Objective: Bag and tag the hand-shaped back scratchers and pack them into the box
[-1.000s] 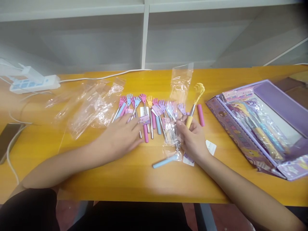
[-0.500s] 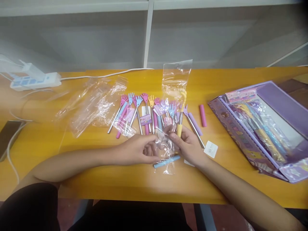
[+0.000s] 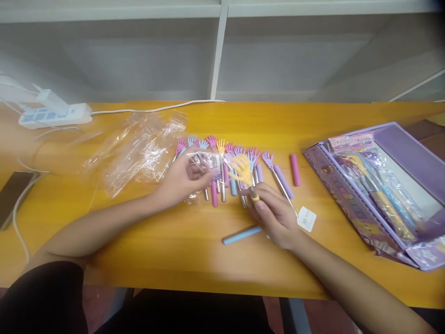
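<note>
My right hand is closed around the handle of a yellow back scratcher, whose hand-shaped head points up and away from me. To its left, my left hand pinches a crumpled clear plastic bag. Behind both hands lies a row of back scratchers with pink, blue, yellow and purple heads, among them a purple one with a metal rod. A blue handle sleeve rests on the table in front of my right hand. A white tag lies just right of that hand.
Clear plastic bags are heaped at the left. An open purple box with bagged back scratchers stands at the right. A pink sleeve lies between box and row. A power strip with white cables sits far left on the wooden table.
The yellow back scratcher has come out of its clear bag. My left hand has moved left and away with the bag, while my right hand keeps the scratcher and tilts it.
</note>
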The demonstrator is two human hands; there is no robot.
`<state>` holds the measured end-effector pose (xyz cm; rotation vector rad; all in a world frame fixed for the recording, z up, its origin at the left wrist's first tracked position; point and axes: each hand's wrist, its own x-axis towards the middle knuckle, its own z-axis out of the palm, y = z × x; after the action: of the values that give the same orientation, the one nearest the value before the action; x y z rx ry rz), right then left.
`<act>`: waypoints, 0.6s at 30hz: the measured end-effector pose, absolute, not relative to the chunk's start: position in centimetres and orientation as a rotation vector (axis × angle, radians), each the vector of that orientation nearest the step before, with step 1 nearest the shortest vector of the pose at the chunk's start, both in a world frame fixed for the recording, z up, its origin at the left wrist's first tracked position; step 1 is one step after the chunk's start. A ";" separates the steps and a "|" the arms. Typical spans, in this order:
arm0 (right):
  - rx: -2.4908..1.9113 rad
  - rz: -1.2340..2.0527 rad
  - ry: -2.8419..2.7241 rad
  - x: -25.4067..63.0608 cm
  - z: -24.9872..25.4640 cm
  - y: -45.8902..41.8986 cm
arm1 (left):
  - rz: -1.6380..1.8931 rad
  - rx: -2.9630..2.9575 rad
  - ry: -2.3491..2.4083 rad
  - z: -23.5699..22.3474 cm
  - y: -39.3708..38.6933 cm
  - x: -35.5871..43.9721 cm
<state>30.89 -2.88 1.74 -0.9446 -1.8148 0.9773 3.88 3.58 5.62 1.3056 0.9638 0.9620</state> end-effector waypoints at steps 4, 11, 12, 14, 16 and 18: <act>-1.004 0.868 -1.946 30.6 2.3 -2.4 | 1.056 1.321 0.896 6.0 3.7 3.8; -1.002 0.861 -1.970 30.5 2.2 -2.2 | 1.085 1.340 0.834 5.4 3.5 3.3; -0.998 0.863 -1.970 30.6 2.1 -2.2 | 1.080 1.358 0.832 5.5 3.5 3.3; -0.995 0.872 -1.968 30.6 2.0 -2.2 | 1.061 1.403 0.826 5.7 3.6 3.4; -0.996 0.877 -1.966 30.6 2.0 -2.2 | 1.028 1.439 0.809 6.0 3.6 3.6; -0.993 0.875 -1.968 30.6 2.1 -2.2 | 0.999 1.448 0.793 6.2 3.7 3.7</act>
<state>30.63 -2.16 2.09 -0.9931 -1.9682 0.8753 3.70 3.69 6.23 1.4484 0.7931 0.9994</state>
